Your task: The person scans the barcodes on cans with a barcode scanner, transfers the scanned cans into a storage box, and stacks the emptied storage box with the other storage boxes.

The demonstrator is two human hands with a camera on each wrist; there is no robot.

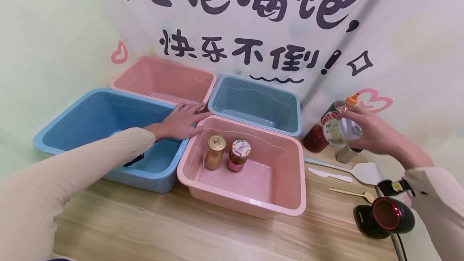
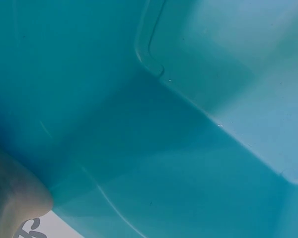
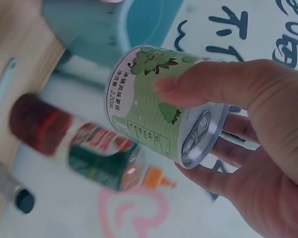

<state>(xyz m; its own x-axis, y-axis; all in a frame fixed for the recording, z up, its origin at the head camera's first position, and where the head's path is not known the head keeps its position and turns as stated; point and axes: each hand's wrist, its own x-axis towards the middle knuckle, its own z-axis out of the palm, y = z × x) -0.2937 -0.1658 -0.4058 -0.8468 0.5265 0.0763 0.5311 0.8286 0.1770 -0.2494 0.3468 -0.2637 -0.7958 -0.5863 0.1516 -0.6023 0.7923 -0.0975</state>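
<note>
- While both arms are stretched forward over the wooden surface (image 1: 203, 228), a black scanner (image 1: 389, 214) is seen nearest, at the right front edge.
- Just beyond it, a gold spoon (image 1: 353, 193), a white knife (image 1: 330, 175) and a pale spatula (image 1: 357, 170) are laid flat on the surface, side by side.
- A pink bin (image 1: 290, 208) is set at the middle front; two lidded jars (image 1: 215, 152) are stood upright in it, just beside each other.
- A blue bin (image 1: 69, 122) is placed touching the pink bin's left side.
- The left hand (image 1: 181, 122) is laid flat, fingers straight, on the rims where the bins meet; nothing is gripped by it.
- A green-labelled can (image 3: 164, 111) is held tilted in the air, right of the pink bin, by the right hand (image 3: 258, 148), with thumb and fingers curled round its pull-tab end.
- Behind the can, a sauce bottle (image 1: 319, 132) with an orange cap is stood by the wall.
- Farthest back, a second pink bin (image 1: 159, 77) and a second blue bin (image 1: 253, 102) are set against the printed backdrop (image 1: 253, 23).
</note>
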